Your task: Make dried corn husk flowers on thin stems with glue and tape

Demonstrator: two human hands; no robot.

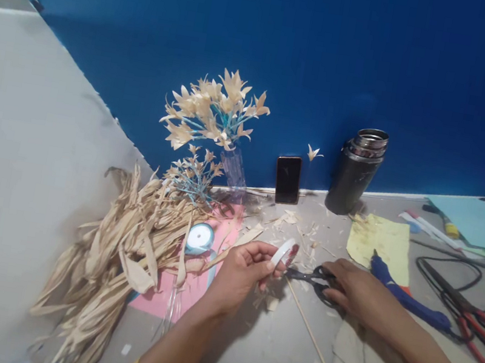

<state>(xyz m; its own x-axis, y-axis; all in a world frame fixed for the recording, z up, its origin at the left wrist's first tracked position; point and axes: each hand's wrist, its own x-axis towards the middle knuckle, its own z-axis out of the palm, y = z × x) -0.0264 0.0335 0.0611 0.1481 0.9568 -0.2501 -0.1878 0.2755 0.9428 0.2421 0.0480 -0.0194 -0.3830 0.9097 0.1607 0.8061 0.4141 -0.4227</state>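
Observation:
My left hand (252, 263) is closed on a narrow roll of white tape (283, 253), held upright above the table. Black-handled scissors (317, 278) are in my right hand (348, 284), their blades pointing left and reaching the lower side of the roll. Whether the blades touch the tape I cannot tell. Just below the blades, a thin stick (307, 325) runs down to the right. Left of my left hand, a spool of light blue ribbon (199, 238) sits on pink paper (164, 297).
Dried corn husks (119, 260) pile up at left. Husk flowers (214, 109) stand in a clear vase (233, 171) by the blue wall. A phone (287, 179) and a dark flask (356, 172) stand behind. At right lie a blue glue gun (410, 300), yellow paper (382, 243) and red-handled shears (472, 325).

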